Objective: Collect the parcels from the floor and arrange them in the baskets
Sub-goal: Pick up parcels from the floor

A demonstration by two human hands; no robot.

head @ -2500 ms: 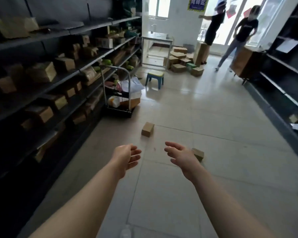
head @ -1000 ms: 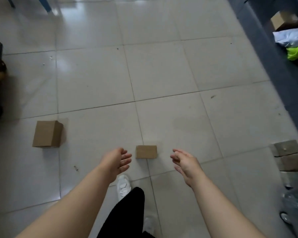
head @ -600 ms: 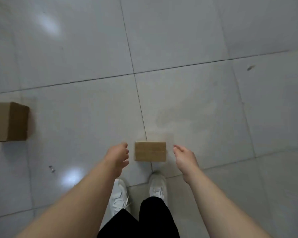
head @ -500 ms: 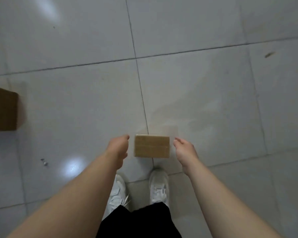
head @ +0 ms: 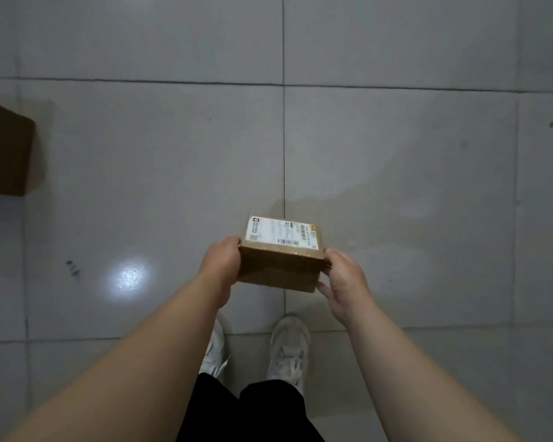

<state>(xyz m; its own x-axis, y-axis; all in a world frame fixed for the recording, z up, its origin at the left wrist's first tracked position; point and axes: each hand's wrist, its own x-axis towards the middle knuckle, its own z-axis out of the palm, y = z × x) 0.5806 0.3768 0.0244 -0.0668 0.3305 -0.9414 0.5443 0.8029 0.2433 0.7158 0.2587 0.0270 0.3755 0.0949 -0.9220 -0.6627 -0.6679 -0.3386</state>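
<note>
Parcel [head: 280, 266] lengthwise left-right, label [head: 283, 232] up

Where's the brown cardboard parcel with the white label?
The parcel sits centre of the head view, held between left hand and right hand, above the white shoes.

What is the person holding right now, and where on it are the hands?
A small cardboard parcel, gripped between both hands: the left hand on its left end, the right hand on its right end.
</note>
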